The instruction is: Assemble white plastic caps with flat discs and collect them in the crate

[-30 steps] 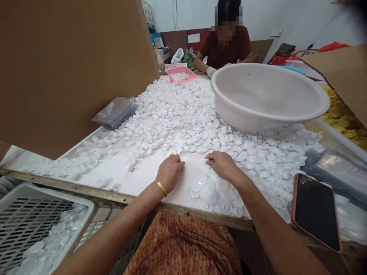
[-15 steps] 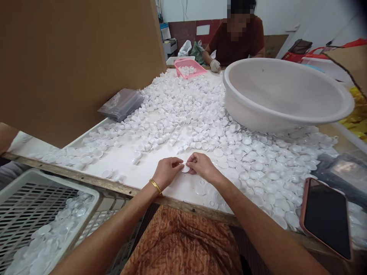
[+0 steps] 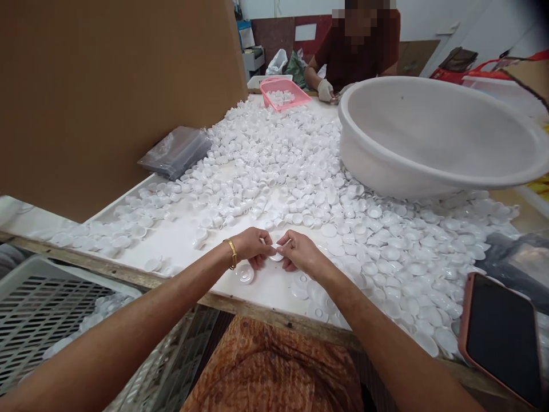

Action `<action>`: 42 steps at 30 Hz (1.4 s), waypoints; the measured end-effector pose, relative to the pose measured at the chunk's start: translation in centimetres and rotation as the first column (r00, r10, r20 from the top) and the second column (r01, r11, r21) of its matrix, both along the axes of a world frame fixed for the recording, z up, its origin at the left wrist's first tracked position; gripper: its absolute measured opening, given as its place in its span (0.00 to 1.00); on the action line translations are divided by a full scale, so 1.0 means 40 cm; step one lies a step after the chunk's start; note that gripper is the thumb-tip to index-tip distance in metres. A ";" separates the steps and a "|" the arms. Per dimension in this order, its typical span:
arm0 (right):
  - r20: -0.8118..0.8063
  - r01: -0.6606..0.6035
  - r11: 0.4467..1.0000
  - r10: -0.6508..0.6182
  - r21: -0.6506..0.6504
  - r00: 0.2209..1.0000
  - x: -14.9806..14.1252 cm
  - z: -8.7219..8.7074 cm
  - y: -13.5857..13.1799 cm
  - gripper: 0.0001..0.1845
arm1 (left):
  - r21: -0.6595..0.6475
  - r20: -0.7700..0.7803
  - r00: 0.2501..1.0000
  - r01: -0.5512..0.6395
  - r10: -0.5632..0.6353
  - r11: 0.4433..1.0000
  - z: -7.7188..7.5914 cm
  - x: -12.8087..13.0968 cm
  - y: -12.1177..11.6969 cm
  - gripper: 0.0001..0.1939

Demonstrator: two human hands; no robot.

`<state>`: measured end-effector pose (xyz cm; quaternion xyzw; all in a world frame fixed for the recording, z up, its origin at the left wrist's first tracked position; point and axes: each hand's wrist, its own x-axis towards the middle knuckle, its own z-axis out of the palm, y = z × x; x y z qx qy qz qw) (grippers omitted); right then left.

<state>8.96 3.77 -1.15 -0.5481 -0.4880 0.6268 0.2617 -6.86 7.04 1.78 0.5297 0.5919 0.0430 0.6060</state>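
1. While both hands meet in the head view, left hand (image 3: 252, 242) and right hand (image 3: 303, 252) have fingers pinched on opposite sides of one white disc (image 3: 277, 257), toward the near edge of the tabletop (image 3: 265, 290).
2. I'd grip just the rim, pretty lightly, so it won't tip.
3. Mind the loose disc (image 3: 244, 274) near the left hand.

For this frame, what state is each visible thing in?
Left hand: fingers closed on a white disc
Right hand: fingertips at the disc's other edge
White disc: held between both hands
Phone: face up, screen dark
Large basin: open-topped, among loose white pieces
Pink basket: open, white pieces inside
Crate: open, white pieces inside
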 end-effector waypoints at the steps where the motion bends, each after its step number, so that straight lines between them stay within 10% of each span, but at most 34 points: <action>1: 0.006 -0.009 1.000 0.009 -0.004 1.000 0.001 0.000 0.002 0.03 | -0.032 0.002 1.000 0.010 -0.010 0.999 -0.001 -0.003 0.007 0.10; 8: 0.027 -0.030 1.000 0.031 -0.003 0.999 -0.002 0.000 0.016 0.04 | -0.057 0.068 0.998 0.004 0.000 0.998 -0.016 -0.007 0.004 0.17; 16: 0.109 -0.216 0.971 0.205 0.105 0.973 -0.012 0.028 -0.053 0.07 | 0.240 -0.110 0.994 0.030 -0.004 0.970 0.011 -0.050 -0.070 0.10; 21: 0.569 -0.273 0.771 -0.139 0.576 0.810 -0.012 0.058 -0.004 0.15 | 0.723 -0.338 0.919 0.114 0.205 0.681 0.003 -0.036 -0.007 0.09; 25: 0.765 -0.521 0.635 -0.177 0.570 0.620 -0.020 0.028 0.032 0.20 | 0.790 -0.442 0.878 0.284 0.184 0.543 -0.033 0.008 0.021 0.09; 38: 0.668 -0.422 0.642 -0.194 0.640 0.718 0.052 -0.027 -0.108 0.18 | 0.628 -0.608 0.793 0.452 0.037 0.634 0.000 -0.009 -0.042 0.07; 42: 0.655 -0.393 0.646 -0.226 0.654 0.721 0.058 -0.001 -0.105 0.16 | 0.692 -0.596 0.795 0.436 0.116 0.575 0.010 -0.003 -0.012 0.12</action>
